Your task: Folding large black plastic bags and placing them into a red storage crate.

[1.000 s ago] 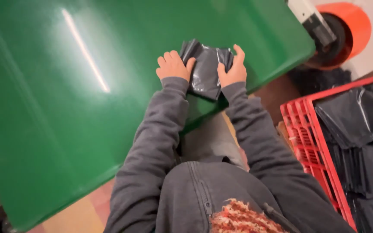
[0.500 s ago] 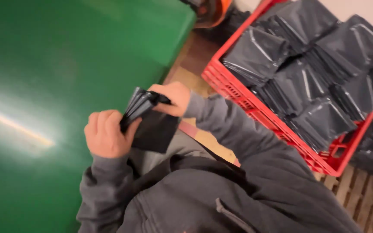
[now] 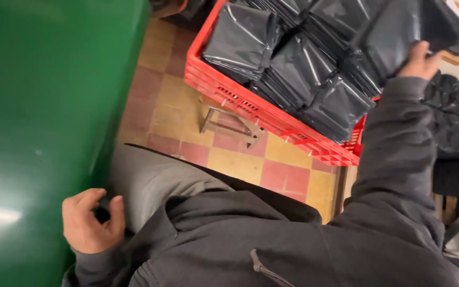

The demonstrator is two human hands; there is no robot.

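Observation:
My right hand (image 3: 419, 59) is stretched out to the upper right and grips a flat folded black plastic bag (image 3: 399, 32) over the red crate (image 3: 251, 101). The crate is packed with several more folded black bags (image 3: 298, 69). My left hand (image 3: 88, 220) rests at the edge of the green table (image 3: 38, 106), low on the left, with its fingers curled. A dark patch lies between its thumb and fingers; I cannot tell whether that is a held thing or shadow. Grey sleeves cover both arms.
The crate stands on a small frame (image 3: 229, 125) above a floor of yellow and red tiles (image 3: 240, 159). More black bags (image 3: 455, 117) are piled to the right of the crate. My grey hooded top fills the lower middle.
The folded bag has left the table: both hands held it a moment ago, and now my right hand alone has carried it over the crate. My view swung right. My left hand stayed by the table.

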